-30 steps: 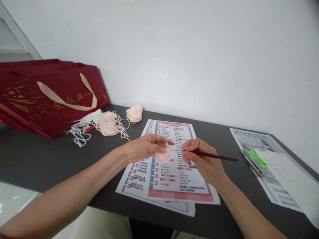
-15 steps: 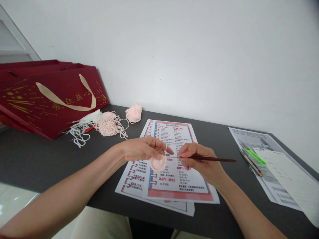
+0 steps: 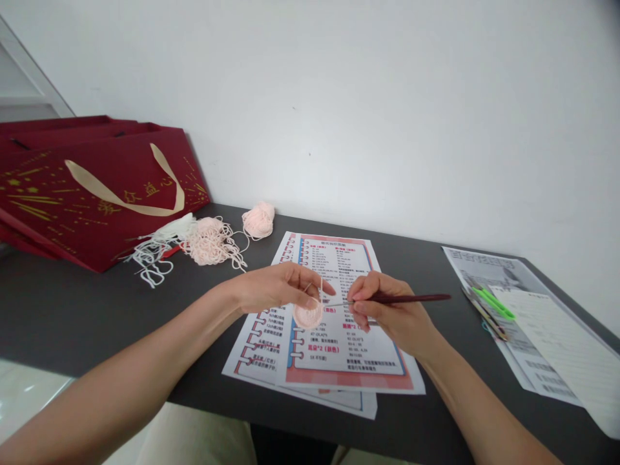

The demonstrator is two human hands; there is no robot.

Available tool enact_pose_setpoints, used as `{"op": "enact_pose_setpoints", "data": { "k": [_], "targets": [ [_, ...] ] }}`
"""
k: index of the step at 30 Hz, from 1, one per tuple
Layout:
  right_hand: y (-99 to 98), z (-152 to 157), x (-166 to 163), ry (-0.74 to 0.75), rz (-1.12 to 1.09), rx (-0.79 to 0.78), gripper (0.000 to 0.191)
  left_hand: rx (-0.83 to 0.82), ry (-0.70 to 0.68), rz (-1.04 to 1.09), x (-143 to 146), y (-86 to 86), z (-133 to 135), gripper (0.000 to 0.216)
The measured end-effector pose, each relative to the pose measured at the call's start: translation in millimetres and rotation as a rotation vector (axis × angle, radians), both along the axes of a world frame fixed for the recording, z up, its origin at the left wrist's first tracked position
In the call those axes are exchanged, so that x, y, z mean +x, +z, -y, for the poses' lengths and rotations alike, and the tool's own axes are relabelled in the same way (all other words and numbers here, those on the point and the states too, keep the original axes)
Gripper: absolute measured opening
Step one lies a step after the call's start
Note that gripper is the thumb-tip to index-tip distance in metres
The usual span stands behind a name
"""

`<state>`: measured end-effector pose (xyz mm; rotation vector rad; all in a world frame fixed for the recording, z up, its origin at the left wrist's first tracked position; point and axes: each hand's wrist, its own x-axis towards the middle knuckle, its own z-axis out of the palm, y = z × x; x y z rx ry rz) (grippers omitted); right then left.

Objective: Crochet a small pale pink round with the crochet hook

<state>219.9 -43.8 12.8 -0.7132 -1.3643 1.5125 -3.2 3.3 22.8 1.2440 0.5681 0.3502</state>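
Observation:
A small round pale-pink crochet piece [image 3: 308, 316] hangs from the pinched fingers of my left hand [image 3: 276, 288]. A strand of pink yarn rises from its top edge past my left forefinger. My right hand [image 3: 387, 302] is closed round a crochet hook [image 3: 411, 298] with a dark red handle. The hook's thin metal shaft points left, its tip at the upper right edge of the piece; whether it sits in a stitch I cannot tell. Both hands are above printed pattern sheets [image 3: 358, 381].
Left of the sheets lie a tangled heap of pink yarn [image 3: 209, 242], white yarn [image 3: 152, 255] and a pink yarn ball [image 3: 258, 221]. Dark red gift bags [image 3: 140, 219] lean behind them. At the right, green-handled scissors [image 3: 496, 303] rest on papers [image 3: 547, 336]. A white wall [image 3: 368, 116] backs the dark table.
The hook's handle has tilted up slightly and shifted a little left in my right hand. The right fingers have loosened a bit. My left hand and the crochet piece have barely moved.

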Motion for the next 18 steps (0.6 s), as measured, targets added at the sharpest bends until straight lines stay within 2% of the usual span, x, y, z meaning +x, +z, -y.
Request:
{"op": "enact_pose_setpoints", "data": {
  "k": [5,8,14,18],
  "targets": [
    [-6.9,-3,-9,-0.037,-0.163,-0.248,0.011,0.301,0.285,-0.059,13,-0.2,11,0.027],
    [-11.6,-4,-18,-0.114,-0.257,-0.314,0.012,0.389,0.442,-0.053,22,-5.9,16,0.022],
    [-13.1,-3,-22,-0.163,-0.282,-0.279,0.012,0.193,0.47,0.068,27,-14.1,18,0.032],
    [-7.8,-1,-19,-0.181,-0.213,-0.189,0.01,0.164,0.487,0.074,27,-12.4,19,0.032]
  ]
}}
